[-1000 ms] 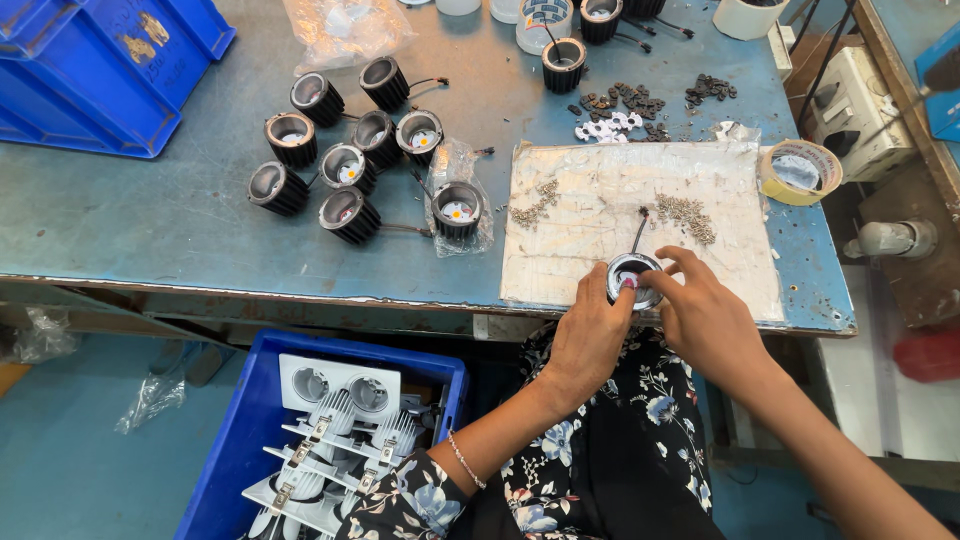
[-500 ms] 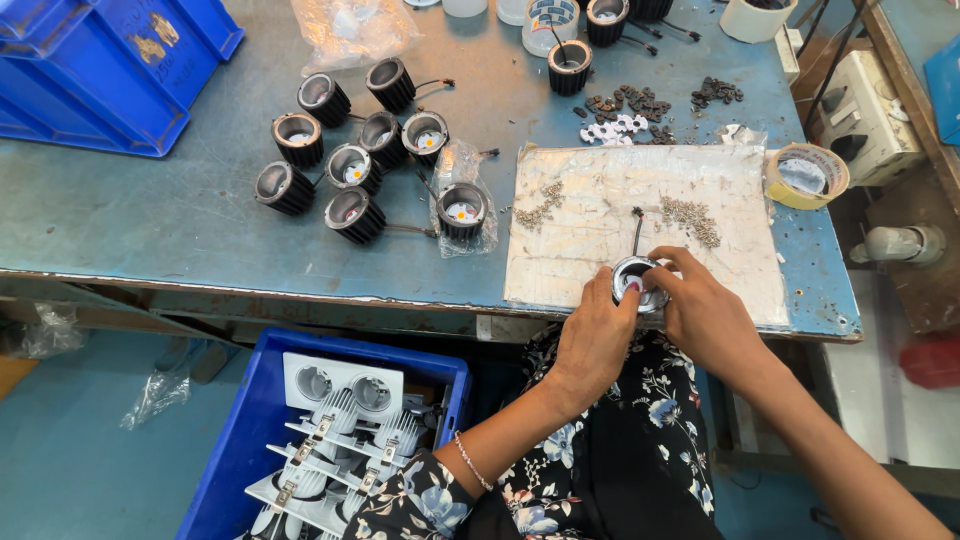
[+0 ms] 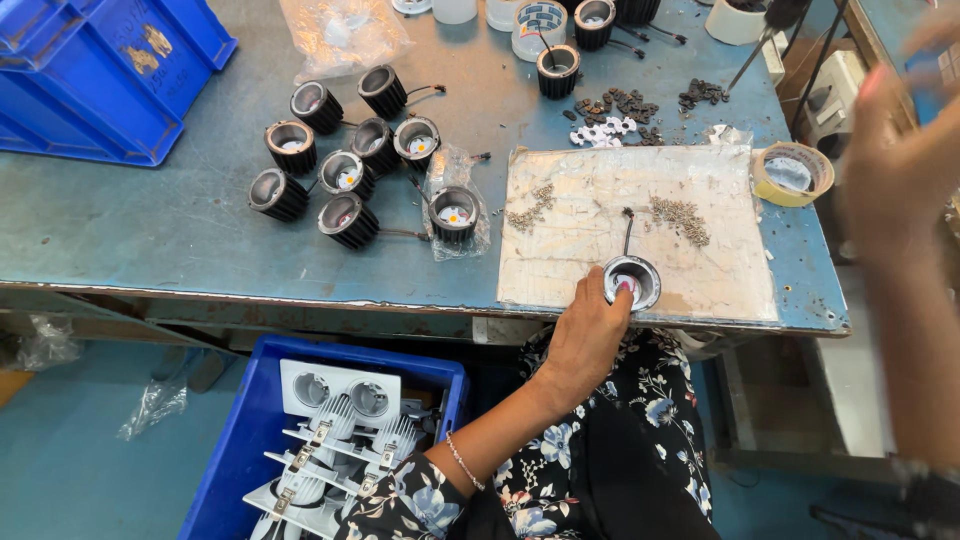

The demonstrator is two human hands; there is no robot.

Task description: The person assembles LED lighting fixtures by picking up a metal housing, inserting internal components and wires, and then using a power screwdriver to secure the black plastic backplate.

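Now the right hand (image 3: 900, 170) has lifted away, open; the left hand (image 3: 585, 335) alone grips the lamp housing (image 3: 632, 282).

A worn blue-grey bench (image 3: 130, 220) carries a pale board (image 3: 640, 225) near its front edge. Left of the board lies a cluster of black lamp housings (image 3: 350, 170); right of it, a tape roll (image 3: 792, 173); behind it, dark small parts (image 3: 620, 105); far left, blue crates (image 3: 100, 70).

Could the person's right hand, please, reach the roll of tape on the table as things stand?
Probably yes: the right hand is raised, empty, just beside the tape roll at the table's right edge, with nothing between them. The left hand holds the round lamp housing.
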